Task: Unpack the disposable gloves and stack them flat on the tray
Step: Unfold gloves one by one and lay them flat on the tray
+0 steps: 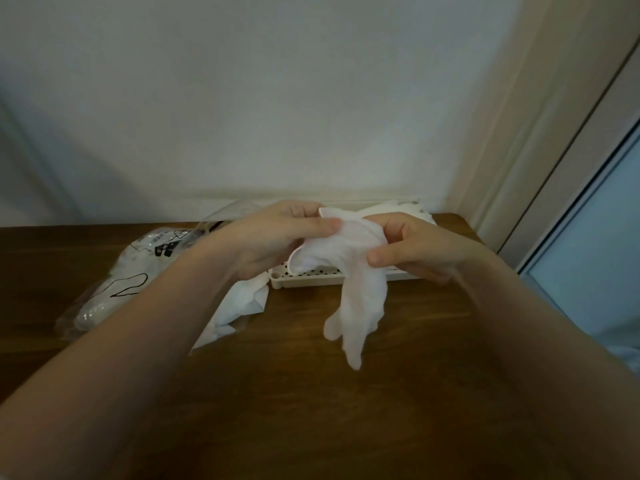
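Both hands pinch one glove [349, 268] at its cuff: left hand [277, 237] at 10 o'clock, right hand [412, 251] at 3. Its long axis hangs toward 6, just above the tray [332, 276], which lies nearer the right hand.

Both forearms are bare from wrist to elbow, with no sleeves, watch or rings in sight. The left hand [273, 237] and right hand [412, 251] have short, unpainted nails, as far as the dim, soft picture lets one tell.
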{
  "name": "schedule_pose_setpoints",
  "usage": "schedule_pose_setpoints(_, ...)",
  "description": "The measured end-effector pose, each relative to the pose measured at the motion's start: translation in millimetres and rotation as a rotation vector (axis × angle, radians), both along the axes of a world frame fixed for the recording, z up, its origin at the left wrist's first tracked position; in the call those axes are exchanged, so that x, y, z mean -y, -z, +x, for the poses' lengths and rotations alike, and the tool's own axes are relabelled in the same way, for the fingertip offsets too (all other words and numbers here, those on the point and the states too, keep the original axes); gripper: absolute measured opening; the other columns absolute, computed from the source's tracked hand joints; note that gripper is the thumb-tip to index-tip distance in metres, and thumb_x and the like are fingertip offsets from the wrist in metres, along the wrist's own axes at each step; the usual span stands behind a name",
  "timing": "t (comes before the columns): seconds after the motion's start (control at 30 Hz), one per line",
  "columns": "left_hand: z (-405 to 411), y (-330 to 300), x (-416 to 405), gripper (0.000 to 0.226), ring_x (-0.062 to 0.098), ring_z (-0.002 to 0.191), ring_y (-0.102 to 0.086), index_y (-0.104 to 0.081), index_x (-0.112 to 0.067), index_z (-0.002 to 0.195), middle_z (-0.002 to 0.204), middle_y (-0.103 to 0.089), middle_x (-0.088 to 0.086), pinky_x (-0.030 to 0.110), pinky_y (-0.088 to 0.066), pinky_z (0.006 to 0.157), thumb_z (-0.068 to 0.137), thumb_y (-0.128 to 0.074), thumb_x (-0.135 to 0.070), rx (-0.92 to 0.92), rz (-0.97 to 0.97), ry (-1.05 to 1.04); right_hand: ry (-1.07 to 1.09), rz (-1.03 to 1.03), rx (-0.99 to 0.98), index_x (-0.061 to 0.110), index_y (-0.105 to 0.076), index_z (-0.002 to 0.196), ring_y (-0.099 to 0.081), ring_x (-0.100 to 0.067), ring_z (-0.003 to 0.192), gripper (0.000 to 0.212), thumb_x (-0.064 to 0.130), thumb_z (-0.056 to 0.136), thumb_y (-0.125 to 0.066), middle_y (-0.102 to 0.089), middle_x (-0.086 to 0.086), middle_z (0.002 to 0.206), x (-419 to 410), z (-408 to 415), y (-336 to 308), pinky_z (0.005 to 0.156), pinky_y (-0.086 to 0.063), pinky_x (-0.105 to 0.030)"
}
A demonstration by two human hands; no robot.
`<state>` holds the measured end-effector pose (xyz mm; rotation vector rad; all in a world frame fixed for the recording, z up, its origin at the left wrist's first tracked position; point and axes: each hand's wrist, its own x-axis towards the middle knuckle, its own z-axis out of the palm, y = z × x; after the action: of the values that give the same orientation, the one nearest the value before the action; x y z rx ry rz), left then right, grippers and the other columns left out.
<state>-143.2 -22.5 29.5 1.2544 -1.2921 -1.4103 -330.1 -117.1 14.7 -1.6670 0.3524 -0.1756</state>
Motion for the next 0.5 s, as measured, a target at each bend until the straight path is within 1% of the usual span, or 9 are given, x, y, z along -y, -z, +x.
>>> schedule_pose_setpoints(0.07,-3,-3,6,0.026,0.016,0.081,-0.063,-0.062,-0.004,0.102,0.088,-0.068,0.006,0.025,-0.054,0.071,0.086,-0.056,-0.022,-0.069,-0.003,-0.113,-0.001,0.011,0.007,0.015,-0.067,0.102,-0.067,-0.014,0.090,0.049,0.041,0.062,-0.079,-0.071,0.001,0.095,6,-6,-3,0.075,-0.053,-0.021)
schedule_pose_setpoints(0.1,-5,-5,8,0.022,0.017,0.080,-0.063,-0.062,-0.005,0.100,0.085,-0.068,0.005,0.025,-0.053,0.071,0.090,-0.052,-0.022,-0.081,-0.021,-0.176,0.005,0.015,0.015,0.017,-0.071,0.097,-0.068,-0.014,0.088,0.045,0.042,0.061,-0.081,-0.072,0.001,0.093,9,-9,-4,0.073,-0.053,-0.021)
schedule_pose_setpoints(0.17,-8,-7,14,0.026,0.015,0.078,-0.064,-0.064,-0.006,0.094,0.083,-0.069,0.004,0.024,-0.053,0.071,0.096,-0.047,-0.026,-0.056,-0.113,-0.256,0.070,0.034,0.023,0.019,-0.076,0.084,-0.069,-0.014,0.082,0.044,0.047,0.051,-0.086,-0.072,0.000,0.086,18,-20,-4,0.067,-0.054,-0.021)
schedule_pose_setpoints(0.23,-13,-9,17,0.030,0.012,0.075,-0.067,-0.066,-0.009,0.091,0.079,-0.071,0.000,0.021,-0.053,0.071,0.097,-0.044,-0.029,-0.033,-0.193,-0.316,0.174,0.055,0.019,0.016,-0.076,0.077,-0.069,-0.016,0.075,0.045,0.043,0.044,-0.090,-0.071,-0.003,0.081,28,-33,0,0.062,-0.055,-0.023)
schedule_pose_setpoints(0.27,-15,-10,18,0.031,0.010,0.074,-0.067,-0.066,-0.010,0.090,0.077,-0.072,-0.001,0.020,-0.053,0.070,0.097,-0.044,-0.030,-0.014,-0.214,-0.350,0.216,0.054,0.010,0.015,-0.075,0.074,-0.068,-0.017,0.073,0.038,0.037,0.047,-0.090,-0.070,-0.004,0.079,33,-39,1,0.061,-0.056,-0.024)
schedule_pose_setpoints(0.3,-15,-11,20,0.032,0.010,0.073,-0.067,-0.067,-0.011,0.089,0.075,-0.072,-0.002,0.019,-0.053,0.068,0.096,-0.044,-0.032,0.026,-0.229,-0.379,0.256,0.063,-0.003,0.016,-0.073,0.070,-0.067,-0.016,0.069,0.025,0.029,0.053,-0.087,-0.069,-0.004,0.076,35,-43,1,0.059,-0.056,-0.024)
schedule_pose_setpoints(0.37,-16,-10,25,0.034,0.012,0.074,-0.066,-0.068,-0.013,0.087,0.078,-0.072,0.001,0.022,-0.052,0.067,0.096,-0.045,-0.036,0.113,-0.227,-0.414,0.358,0.093,-0.031,0.015,-0.071,0.065,-0.065,-0.016,0.063,0.007,0.019,0.063,-0.076,-0.068,-0.004,0.071,41,-51,2,0.055,-0.055,-0.023)
schedule_pose_setpoints(0.43,-14,-7,30,0.035,0.014,0.074,-0.067,-0.069,-0.015,0.084,0.080,-0.072,0.003,0.025,-0.051,0.070,0.096,-0.045,-0.039,0.148,-0.189,-0.433,0.439,0.081,-0.093,0.012,-0.066,0.070,-0.064,-0.014,0.063,0.008,0.019,0.066,-0.067,-0.067,-0.003,0.071,44,-55,4,0.053,-0.053,-0.023)
schedule_pose_setpoints(0.5,-15,-5,37,0.038,0.014,0.073,-0.068,-0.069,-0.017,0.083,0.080,-0.073,0.004,0.026,-0.052,0.072,0.096,-0.044,-0.041,0.186,-0.153,-0.462,0.501,0.053,-0.136,0.012,-0.063,0.074,-0.062,-0.015,0.067,0.014,0.024,0.068,-0.067,-0.065,-0.001,0.073,50,-58,7,0.060,-0.052,-0.025)
